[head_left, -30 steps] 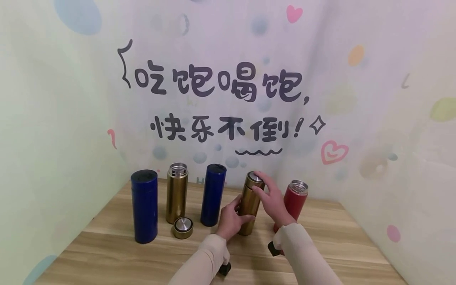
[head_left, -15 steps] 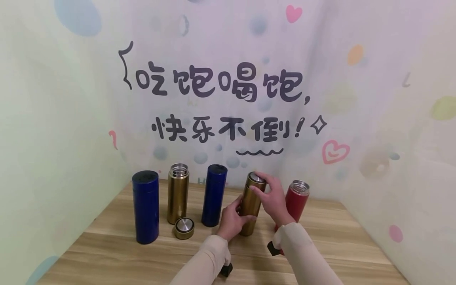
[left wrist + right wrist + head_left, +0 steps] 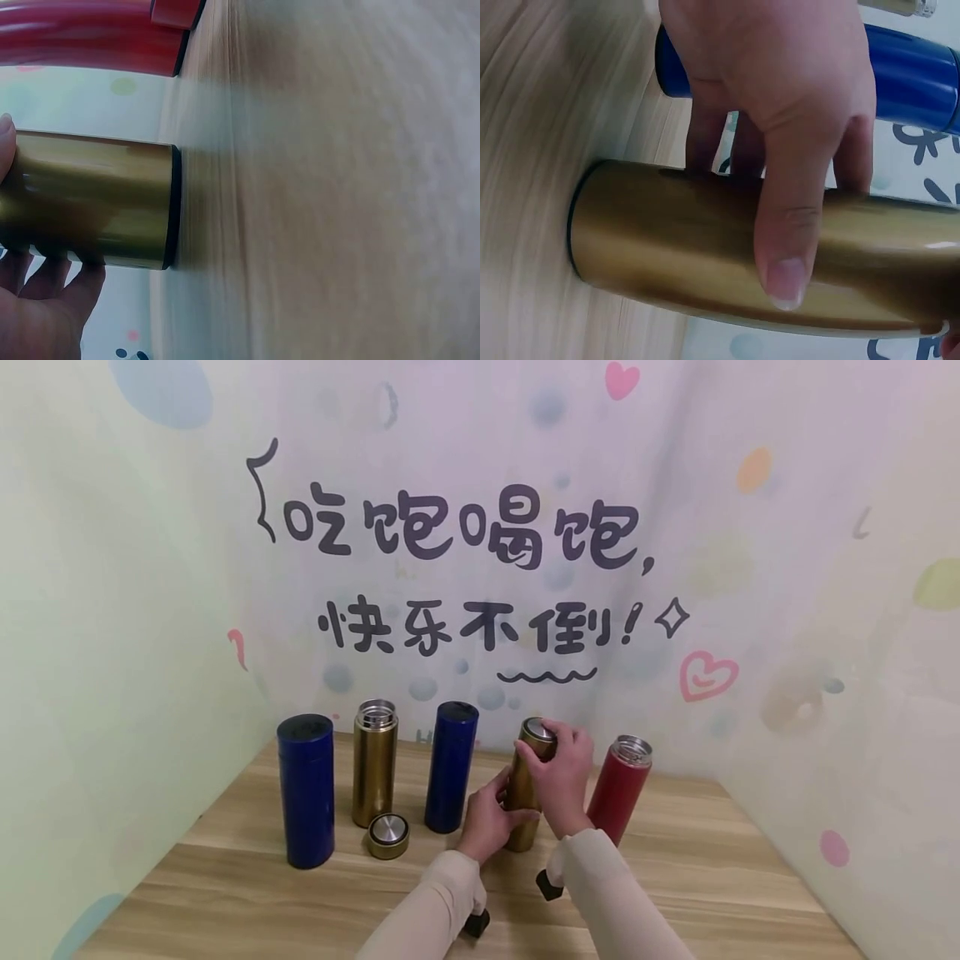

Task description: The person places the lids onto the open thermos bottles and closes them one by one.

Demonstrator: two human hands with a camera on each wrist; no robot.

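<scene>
A gold thermos bottle [image 3: 524,833] stands upright on the table. My left hand [image 3: 487,822] grips its body, with the thumb across the near side and several fingers behind, as the right wrist view shows on the bottle [image 3: 667,240]. My right hand [image 3: 567,777] holds the bottle's silver-topped lid [image 3: 536,729], thumb on the near side and fingers at the far edge. The lid sits on the bottle; I cannot tell how tightly. Just to the right stands an uncapped red thermos bottle [image 3: 621,785].
Left of the hands stand a blue bottle [image 3: 451,772], an uncapped gold bottle [image 3: 372,768] with a loose gold lid [image 3: 388,835] before it, and another blue bottle [image 3: 307,797]. A short red piece [image 3: 176,11] shows beside the red bottle. Cloth walls enclose the wooden table [image 3: 247,902].
My right hand has turned about the lid and its wrist has swung left, uncovering more of the red bottle. My left hand keeps its grip, and the gold bottle stays in place.
</scene>
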